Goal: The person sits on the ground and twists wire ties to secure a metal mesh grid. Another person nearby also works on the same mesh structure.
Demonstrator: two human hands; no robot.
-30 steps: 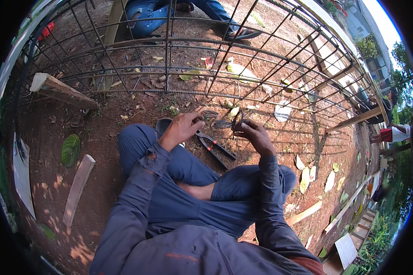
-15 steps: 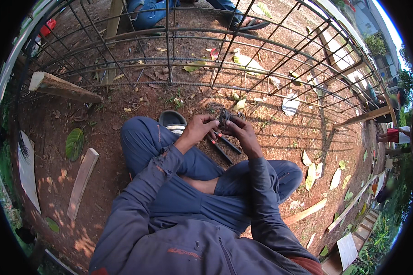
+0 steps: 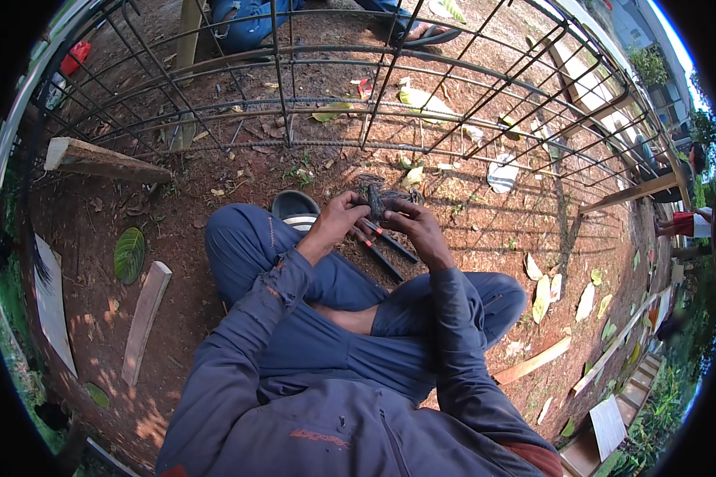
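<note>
My left hand (image 3: 336, 226) pinches one side of a small bundle of dark thin wire (image 3: 375, 203) in front of my crossed legs. On its other side my right hand (image 3: 418, 232) grips the same bundle with thumb and fingers. More loose wire (image 3: 398, 195) lies on the soil just beyond. Below my hands a hand tool with two black handles (image 3: 384, 261) and orange-red marks rests on the ground; its head is hidden. A dark sandal with white stripes (image 3: 296, 207) sits beside my left knee.
A cage of steel reinforcing bars (image 3: 286, 103) spans the far side, with wooden props (image 3: 107, 161) near it. Beyond it a person in blue jeans (image 3: 250, 25) sits. Wood offcuts (image 3: 145, 322) and fallen leaves (image 3: 130, 254) lie on the reddish soil.
The wire bundle has turned in my fingers, and both hands have shifted slightly. The view has moved a little; otherwise the scene is the same.
</note>
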